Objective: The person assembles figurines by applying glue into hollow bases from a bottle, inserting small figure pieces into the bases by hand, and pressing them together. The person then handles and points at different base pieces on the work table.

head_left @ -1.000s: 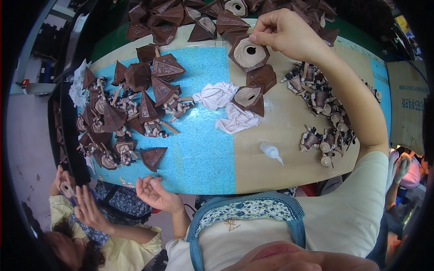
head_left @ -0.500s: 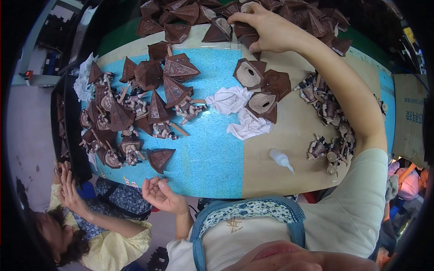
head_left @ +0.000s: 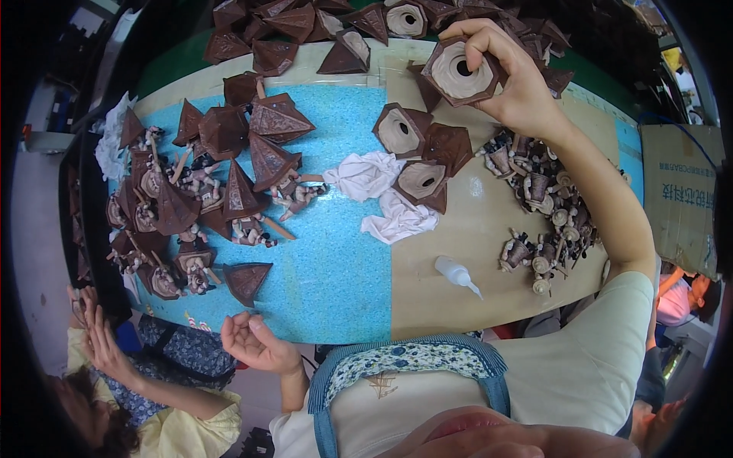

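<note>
Raised over the far part of the table, my right hand [head_left: 525, 95] grips a brown faceted cone-shaped roof piece [head_left: 447, 67] by its rim. Its beige inside and dark central hole face me. My left hand [head_left: 259, 343] rests palm up by the near table edge, fingers loosely curled and nothing visible in them. A loose brown cone roof [head_left: 248, 282] lies just beyond it. Midtable, beside two crumpled white cloths [head_left: 365, 175], several roof pieces [head_left: 401, 131] lie together, two showing their beige insides. A small white squeeze bottle [head_left: 456, 271] with a thin nozzle lies on its side.
Figurines with brown roofs [head_left: 179, 202] crowd the table's blue left half. More figurines without roofs [head_left: 538, 191] are grouped at right. A heap of roof pieces [head_left: 294, 27] lines the far edge. A co-worker's hands [head_left: 103, 343] are at lower left; a cardboard box [head_left: 679, 198] stands at right.
My right hand has lifted a roof piece from the far heap area, brought it slightly nearer and turned its hollow side toward me. My left hand stays by the near edge.
</note>
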The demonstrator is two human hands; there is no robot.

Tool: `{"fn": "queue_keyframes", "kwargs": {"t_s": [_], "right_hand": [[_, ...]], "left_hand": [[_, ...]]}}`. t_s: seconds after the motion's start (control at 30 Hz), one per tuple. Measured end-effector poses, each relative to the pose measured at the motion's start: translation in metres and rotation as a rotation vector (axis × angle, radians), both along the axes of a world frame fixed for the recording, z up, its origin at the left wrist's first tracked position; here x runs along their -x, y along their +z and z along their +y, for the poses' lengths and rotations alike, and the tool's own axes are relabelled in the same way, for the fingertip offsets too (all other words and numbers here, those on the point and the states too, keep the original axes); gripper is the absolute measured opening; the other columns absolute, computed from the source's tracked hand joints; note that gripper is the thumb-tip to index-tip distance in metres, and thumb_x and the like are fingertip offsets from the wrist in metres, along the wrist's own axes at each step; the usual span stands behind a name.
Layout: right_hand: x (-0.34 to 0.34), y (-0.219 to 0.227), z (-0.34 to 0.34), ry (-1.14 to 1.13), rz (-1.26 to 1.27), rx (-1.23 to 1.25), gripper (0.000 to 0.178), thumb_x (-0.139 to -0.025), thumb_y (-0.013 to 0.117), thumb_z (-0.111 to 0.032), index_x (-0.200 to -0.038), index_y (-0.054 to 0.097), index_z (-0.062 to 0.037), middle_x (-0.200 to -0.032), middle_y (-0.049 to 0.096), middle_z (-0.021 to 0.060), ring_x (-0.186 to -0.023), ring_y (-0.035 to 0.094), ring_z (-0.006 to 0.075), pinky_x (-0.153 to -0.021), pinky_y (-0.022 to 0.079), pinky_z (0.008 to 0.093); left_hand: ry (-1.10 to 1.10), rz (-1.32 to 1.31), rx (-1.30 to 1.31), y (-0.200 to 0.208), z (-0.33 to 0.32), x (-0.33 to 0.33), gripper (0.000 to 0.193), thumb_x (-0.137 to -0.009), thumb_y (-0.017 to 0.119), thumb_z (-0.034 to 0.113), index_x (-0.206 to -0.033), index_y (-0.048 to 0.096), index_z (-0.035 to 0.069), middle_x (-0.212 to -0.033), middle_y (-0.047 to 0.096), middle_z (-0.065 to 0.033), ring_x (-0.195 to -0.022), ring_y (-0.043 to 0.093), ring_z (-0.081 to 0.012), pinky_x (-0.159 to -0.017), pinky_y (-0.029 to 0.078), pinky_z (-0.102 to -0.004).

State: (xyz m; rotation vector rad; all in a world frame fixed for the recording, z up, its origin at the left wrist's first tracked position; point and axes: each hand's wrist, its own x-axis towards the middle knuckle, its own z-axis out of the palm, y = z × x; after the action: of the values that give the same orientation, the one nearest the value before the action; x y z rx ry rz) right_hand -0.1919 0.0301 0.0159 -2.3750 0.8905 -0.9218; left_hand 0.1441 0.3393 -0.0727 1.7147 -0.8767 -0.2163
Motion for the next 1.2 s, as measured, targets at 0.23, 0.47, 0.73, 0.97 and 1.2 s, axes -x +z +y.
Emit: {"fn": "queue_keyframes", "kwargs": {"t_s": [0.23, 0.47, 0.73, 0.97, 1.2], "right_hand": [[0.011, 0.004, 0.009, -0.009, 0.088, 0.025, 0.043, -0.065, 0.08, 0.004, -0.083, 0.043, -0.0094, -0.125, 0.056, 0.0089, -0.109, 0.055, 0.0223, -0.095, 0.042, 0.0297], [0.041, 0.012, -0.006, 0.209, 0.316, -0.131, 0.035, -0.073, 0.079, -0.017, -0.089, 0.049, -0.0075, -0.112, 0.056, 0.0074, -0.104, 0.055, 0.0211, -0.092, 0.043, 0.0316], [0.001, -0.01, 0.001, -0.179, 0.274, -0.113, 0.021, -0.07, 0.075, 0.003, -0.085, 0.061, -0.0006, -0.081, 0.059, 0.0069, -0.069, 0.054, 0.0185, -0.064, 0.046, 0.0276], [-0.011, 0.023, 0.031, 0.197, 0.205, 0.845, 0.015, -0.059, 0.07, -0.003, -0.068, 0.058, -0.0016, -0.08, 0.058, 0.0071, -0.062, 0.053, 0.0169, -0.05, 0.042, 0.0288], [-0.007, 0.019, 0.041, 0.219, 0.275, 0.903, 0.016, -0.055, 0.067, -0.007, -0.068, 0.058, -0.0026, -0.078, 0.057, 0.0064, -0.066, 0.053, 0.0166, -0.052, 0.042, 0.0273]], "left_hand": [[0.004, 0.003, 0.009, -0.002, 0.0, 0.0, 0.042, -0.093, 0.052, 0.001, -0.132, 0.038, -0.004, -0.104, 0.057, -0.0123, -0.094, 0.053, -0.0186, -0.084, 0.044, -0.0299], [0.0, 0.004, 0.009, -0.002, 0.002, -0.001, 0.041, -0.094, 0.052, 0.001, -0.132, 0.038, -0.005, -0.105, 0.057, -0.0126, -0.095, 0.053, -0.0187, -0.085, 0.044, -0.0304], [0.002, 0.002, 0.018, -0.004, -0.001, 0.0, 0.041, -0.094, 0.052, 0.001, -0.132, 0.038, -0.005, -0.105, 0.057, -0.0129, -0.095, 0.053, -0.0188, -0.085, 0.044, -0.0308], [-0.002, -0.03, -0.008, -0.003, 0.004, -0.002, 0.042, -0.093, 0.053, 0.001, -0.132, 0.038, -0.005, -0.105, 0.057, -0.0132, -0.095, 0.053, -0.0191, -0.085, 0.044, -0.0306], [-0.03, -0.022, 0.014, -0.003, 0.001, 0.0, 0.043, -0.093, 0.052, 0.0, -0.132, 0.037, -0.005, -0.105, 0.057, -0.0136, -0.095, 0.053, -0.0193, -0.085, 0.044, -0.0313]]}}
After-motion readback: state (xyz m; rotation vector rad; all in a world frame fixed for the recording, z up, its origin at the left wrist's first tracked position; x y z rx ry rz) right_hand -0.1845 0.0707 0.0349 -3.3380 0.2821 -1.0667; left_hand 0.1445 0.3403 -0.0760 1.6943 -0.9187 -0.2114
